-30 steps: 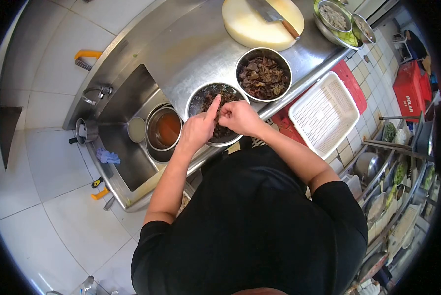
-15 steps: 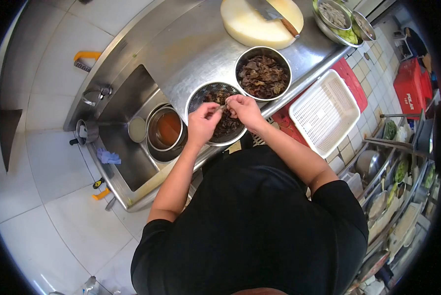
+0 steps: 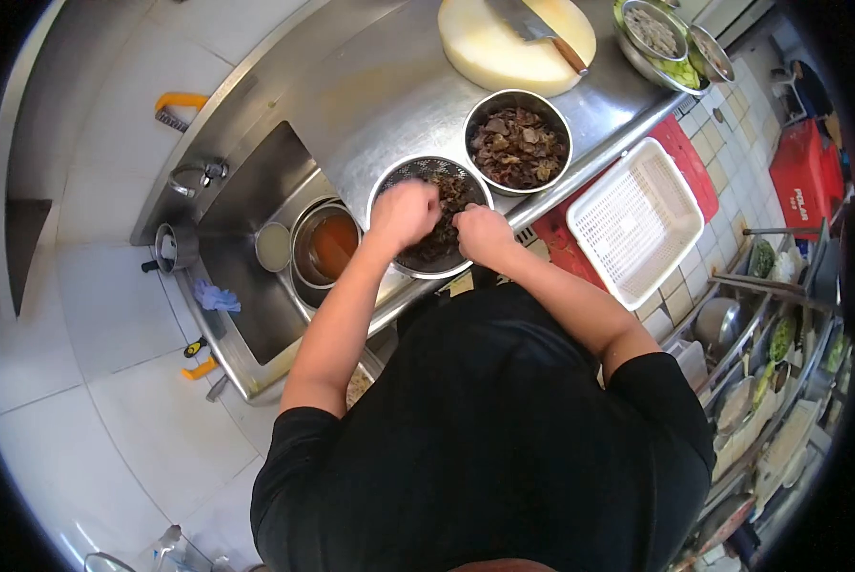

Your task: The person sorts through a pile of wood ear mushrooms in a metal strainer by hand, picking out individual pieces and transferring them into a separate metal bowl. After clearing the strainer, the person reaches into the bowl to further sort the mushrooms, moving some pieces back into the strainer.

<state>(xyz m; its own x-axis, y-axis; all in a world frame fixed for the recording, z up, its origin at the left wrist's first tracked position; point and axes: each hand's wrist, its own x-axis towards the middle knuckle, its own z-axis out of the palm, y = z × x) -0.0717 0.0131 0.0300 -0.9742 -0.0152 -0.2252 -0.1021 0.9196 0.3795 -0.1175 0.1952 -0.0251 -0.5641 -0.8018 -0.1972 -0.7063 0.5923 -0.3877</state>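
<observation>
A perforated metal colander (image 3: 387, 187) stands at the counter's near edge, holding dark, ruffled pieces of what looks like wood ear fungus (image 3: 444, 234). My left hand (image 3: 407, 214) is over its left side, slightly blurred, with the fingers curled closed. Over the right rim, my right hand (image 3: 485, 235) has its fingers pinched together, pointing into the colander. Whatever either hand grips is hidden by the fingers. Just beyond the colander, a round metal pot (image 3: 567, 162) is filled with larger torn pieces of the same dark fungus (image 3: 517, 148).
A sink (image 3: 256, 257) lies left, with a pot of brownish liquid (image 3: 336, 246) and a bowl of cloudy liquid (image 3: 273, 247). A cleaver (image 3: 551, 36) rests on a round cutting board (image 3: 485, 57). To the right are a white plastic basket (image 3: 637, 224) and bowls of food (image 3: 656, 43).
My hands, which were together pinching a small piece above the colander, have moved apart. The left curls over the left side; the right has lowered. The view has shifted slightly.
</observation>
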